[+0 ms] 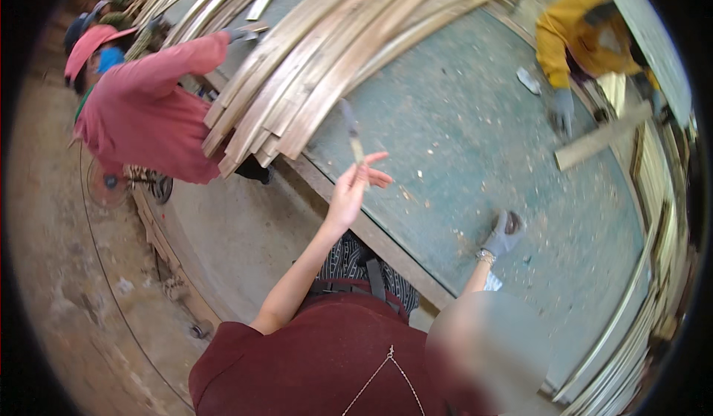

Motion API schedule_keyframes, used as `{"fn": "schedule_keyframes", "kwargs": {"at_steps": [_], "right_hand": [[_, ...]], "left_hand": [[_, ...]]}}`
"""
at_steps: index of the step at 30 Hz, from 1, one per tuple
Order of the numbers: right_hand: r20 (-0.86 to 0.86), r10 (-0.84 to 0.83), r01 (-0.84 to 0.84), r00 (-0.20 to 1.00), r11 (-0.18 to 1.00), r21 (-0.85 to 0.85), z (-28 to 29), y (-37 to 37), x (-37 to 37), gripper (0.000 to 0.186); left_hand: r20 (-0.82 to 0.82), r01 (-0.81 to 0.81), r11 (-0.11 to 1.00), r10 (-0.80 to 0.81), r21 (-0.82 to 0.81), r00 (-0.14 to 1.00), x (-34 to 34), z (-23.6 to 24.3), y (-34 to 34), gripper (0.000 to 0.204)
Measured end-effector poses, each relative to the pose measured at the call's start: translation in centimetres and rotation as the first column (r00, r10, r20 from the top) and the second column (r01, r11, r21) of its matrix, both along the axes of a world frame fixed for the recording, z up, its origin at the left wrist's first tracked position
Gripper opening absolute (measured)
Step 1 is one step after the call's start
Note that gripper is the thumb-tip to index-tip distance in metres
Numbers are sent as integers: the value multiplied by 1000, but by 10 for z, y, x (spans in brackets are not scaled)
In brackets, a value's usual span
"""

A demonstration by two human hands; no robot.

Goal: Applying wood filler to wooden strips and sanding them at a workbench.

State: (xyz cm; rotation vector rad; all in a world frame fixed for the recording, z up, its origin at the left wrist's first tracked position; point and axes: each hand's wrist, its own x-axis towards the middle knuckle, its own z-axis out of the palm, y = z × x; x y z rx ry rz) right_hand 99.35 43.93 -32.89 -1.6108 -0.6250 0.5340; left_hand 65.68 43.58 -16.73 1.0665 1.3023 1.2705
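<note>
My bare left hand point(349, 202) is over the near edge of the green table, pinching the pale handle of a knife point(350, 122). Its slim grey blade points away from me, blurred by motion, and the other fingers are spread. Lower on the right, my right hand point(503, 239) wears a grey glove and is curled around a dark brown lump point(512, 223) just above the tabletop. What the lump is made of does not show.
The green table point(445, 126) carries scattered chips. Long wooden strips point(327, 59) are piled at its far left. A person in pink point(148, 119) stands left; another in yellow point(587, 30), far right, has gloved hands by a short board point(601, 137). More strips point(624, 356) line the right edge.
</note>
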Motion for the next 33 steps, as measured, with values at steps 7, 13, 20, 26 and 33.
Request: {"fn": "schedule_keyframes", "kwargs": {"at_steps": [7,13,20,26,33], "right_hand": [[807,-72,375,586,907,-191,33,-1,-33,80],[-152,446,-464,882,878,-118,139,1,-194,53],[-681,512,-598,523,790,135,110,64,-283,30],[-626,508,-752,592,627,-202,61,152,-385,37],[-643,601,-817,475,573,-67,76,162,-396,44]], "left_hand": [[72,223,972,-218,-77,973,-18,-20,19,43],[9,772,574,-801,-272,599,-28,-10,37,31],[-975,133,973,-203,-190,88,-121,-27,40,59],[-936,110,992,-19,-61,-351,-173,-98,58,84],[-531,403,848,-530,-345,661,-210,8,16,74]]}}
